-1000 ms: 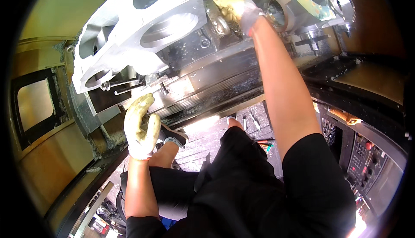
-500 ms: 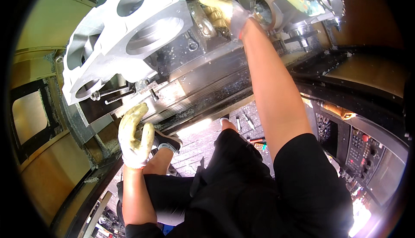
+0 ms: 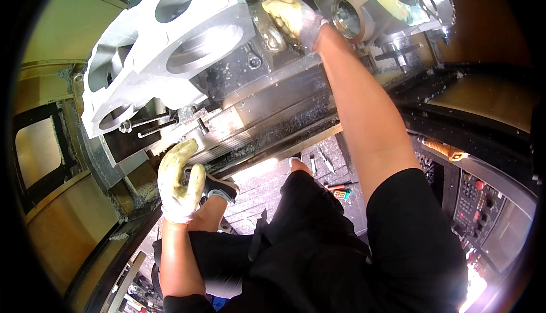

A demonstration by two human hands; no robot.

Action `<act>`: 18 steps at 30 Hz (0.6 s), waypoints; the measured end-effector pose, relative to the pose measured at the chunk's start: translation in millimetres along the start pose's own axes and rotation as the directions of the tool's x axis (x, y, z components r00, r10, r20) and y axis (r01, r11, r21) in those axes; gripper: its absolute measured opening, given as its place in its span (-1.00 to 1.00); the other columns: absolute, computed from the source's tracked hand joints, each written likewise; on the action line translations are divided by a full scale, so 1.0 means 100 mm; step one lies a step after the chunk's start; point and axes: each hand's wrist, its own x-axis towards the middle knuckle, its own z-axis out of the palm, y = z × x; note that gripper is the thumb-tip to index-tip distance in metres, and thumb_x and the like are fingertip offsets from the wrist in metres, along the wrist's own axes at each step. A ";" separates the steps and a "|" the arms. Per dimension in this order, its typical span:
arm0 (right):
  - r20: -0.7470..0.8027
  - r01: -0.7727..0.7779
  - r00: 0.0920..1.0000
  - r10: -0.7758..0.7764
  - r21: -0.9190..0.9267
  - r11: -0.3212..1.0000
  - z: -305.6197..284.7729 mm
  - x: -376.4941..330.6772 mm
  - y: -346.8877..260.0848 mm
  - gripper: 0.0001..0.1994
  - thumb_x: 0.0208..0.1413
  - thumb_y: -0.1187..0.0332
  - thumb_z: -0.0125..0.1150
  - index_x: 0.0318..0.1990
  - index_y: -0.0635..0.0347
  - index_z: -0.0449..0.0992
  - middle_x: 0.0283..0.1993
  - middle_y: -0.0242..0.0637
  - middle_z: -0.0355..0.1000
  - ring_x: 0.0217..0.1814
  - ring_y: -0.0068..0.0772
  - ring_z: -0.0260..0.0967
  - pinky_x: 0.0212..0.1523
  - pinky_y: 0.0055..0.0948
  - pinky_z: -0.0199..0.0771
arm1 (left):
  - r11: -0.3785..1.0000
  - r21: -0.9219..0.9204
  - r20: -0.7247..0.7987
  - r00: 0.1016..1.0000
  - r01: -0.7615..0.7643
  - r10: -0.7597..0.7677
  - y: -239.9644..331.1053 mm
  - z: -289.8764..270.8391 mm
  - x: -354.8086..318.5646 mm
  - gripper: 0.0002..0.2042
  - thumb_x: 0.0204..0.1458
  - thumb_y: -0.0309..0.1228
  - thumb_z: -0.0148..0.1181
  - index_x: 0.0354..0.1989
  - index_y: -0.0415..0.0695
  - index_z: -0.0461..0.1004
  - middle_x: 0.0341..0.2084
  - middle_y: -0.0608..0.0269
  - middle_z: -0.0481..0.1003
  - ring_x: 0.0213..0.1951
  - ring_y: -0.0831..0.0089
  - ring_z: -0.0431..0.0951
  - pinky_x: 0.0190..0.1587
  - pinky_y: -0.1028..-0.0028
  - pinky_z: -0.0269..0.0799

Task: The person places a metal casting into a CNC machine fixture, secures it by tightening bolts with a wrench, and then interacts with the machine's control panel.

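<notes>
Metal block [image 3: 273, 40] lies beside the right hand's [image 3: 297, 19] fingers [image 3: 275, 7].

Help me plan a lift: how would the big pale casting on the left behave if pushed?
The casting is probably stiff, given its thick-looking metal walls. It is likely heavy, being far larger than the gloved left hand, so a light push may do little. Its smooth faces could be slippery.

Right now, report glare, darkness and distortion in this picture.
Head view: light bleaches much of the pale metal casting; glare burns out a lower-right patch; black fills the corners; fisheye distortion bows the control panel; the gloved left hand shows no obvious blur.
</notes>
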 end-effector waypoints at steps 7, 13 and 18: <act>-0.023 -0.290 0.957 0.290 0.019 0.957 0.07 -0.05 -0.23 -0.65 0.30 0.00 0.23 -0.48 -0.12 0.37 -0.62 -0.65 0.16 -0.68 -0.63 -0.03 -0.63 -0.47 -0.13 | 1.000 0.014 0.020 1.000 0.006 -0.006 0.07 0.08 0.10 -0.63 0.06 -0.53 0.25 0.08 -0.29 0.61 0.03 -0.10 0.64 0.02 0.02 0.65 0.15 0.23 0.52; -0.141 -0.345 0.926 0.349 0.054 0.937 0.21 -0.01 -0.27 -0.65 0.21 -0.10 0.33 -0.46 -0.18 0.44 -0.63 -0.66 0.16 -0.60 -0.59 -0.03 -0.55 -0.40 -0.10 | 1.000 -0.003 0.011 1.000 -0.016 0.016 0.07 0.12 0.16 -0.64 0.07 -0.49 0.28 0.07 -0.26 0.61 0.04 -0.07 0.64 0.05 0.03 0.65 0.15 0.24 0.51; 0.067 -0.449 0.892 0.448 0.014 0.893 -0.18 0.31 -0.06 -0.68 0.34 0.01 0.19 -0.46 -0.16 0.42 -0.64 -0.59 0.15 -0.54 -0.55 0.17 -0.48 -0.18 0.48 | 0.998 -0.044 -0.025 0.999 -0.050 0.048 0.11 0.08 0.30 -0.66 0.05 -0.45 0.38 0.02 -0.24 0.63 -0.03 -0.04 0.67 0.05 0.00 0.66 0.20 0.18 0.49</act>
